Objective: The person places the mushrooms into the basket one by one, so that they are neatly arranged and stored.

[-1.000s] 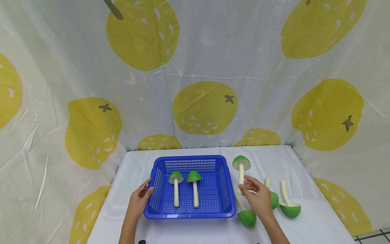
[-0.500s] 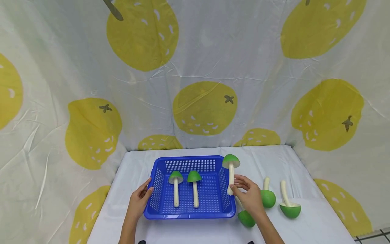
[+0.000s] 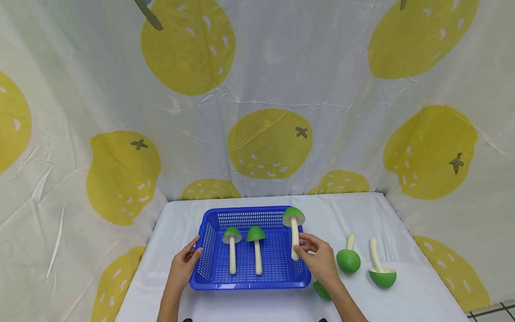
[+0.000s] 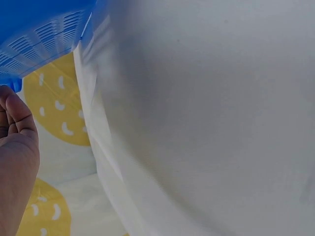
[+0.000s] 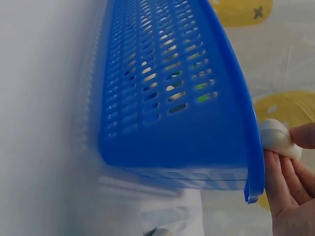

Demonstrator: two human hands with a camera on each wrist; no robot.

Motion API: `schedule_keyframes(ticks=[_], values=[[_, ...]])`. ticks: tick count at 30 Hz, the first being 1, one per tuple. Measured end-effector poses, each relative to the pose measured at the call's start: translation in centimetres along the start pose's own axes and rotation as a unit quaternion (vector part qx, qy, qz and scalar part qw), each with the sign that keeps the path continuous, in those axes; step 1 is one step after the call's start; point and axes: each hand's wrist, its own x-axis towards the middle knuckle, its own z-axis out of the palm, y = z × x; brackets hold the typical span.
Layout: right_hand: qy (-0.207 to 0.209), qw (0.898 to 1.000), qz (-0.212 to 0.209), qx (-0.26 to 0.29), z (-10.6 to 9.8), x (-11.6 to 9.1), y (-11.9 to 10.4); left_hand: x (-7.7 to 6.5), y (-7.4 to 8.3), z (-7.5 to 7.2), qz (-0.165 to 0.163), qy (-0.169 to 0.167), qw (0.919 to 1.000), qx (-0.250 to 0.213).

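Observation:
My right hand [image 3: 319,261] pinches the stem of a toy mushroom [image 3: 295,237] with a green domed cap and a pale stem. It is held cap up over the right side of a blue plastic basket [image 3: 249,286]. In the right wrist view, the stem end [image 5: 279,138] shows between thumb and fingers, just beyond the basket's rim [image 5: 246,98]. Inside the basket lie two similar mushrooms, a left one [image 3: 232,255] and a right one [image 3: 258,257], side by side with caps away from me. My left hand [image 3: 181,268] grips the basket's left rim.
Right of the basket on the white cloth lie a mushroom [image 3: 348,261], another one [image 3: 382,278] farther right, and a third [image 3: 321,290] partly hidden by my right forearm. A lemon-patterned curtain [image 3: 269,143] encloses the table's back and sides.
My right hand has carried the mushroom leftward, from beside the basket to over its right side. The left hand and the basket have stayed in place.

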Motion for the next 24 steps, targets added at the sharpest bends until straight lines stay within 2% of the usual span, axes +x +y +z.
schedule_keyframes(ticks=[5, 12, 24], values=[[-0.004, 1.0, 0.006, -0.006, 0.8, 0.2, 0.0, -1.4, 3.3, -0.5, -0.009, -0.009, 0.9999, -0.003], [-0.01, 1.0, -0.003, 0.007, 1.8, 0.2, -0.5, -1.5, 3.4, -0.6, -0.007, -0.008, 0.9999, -0.006], [-0.013, 1.0, -0.008, -0.004, 3.2, 0.5, -0.4, -1.6, 3.4, -0.6, 0.002, -0.009, 1.0, 0.001]])
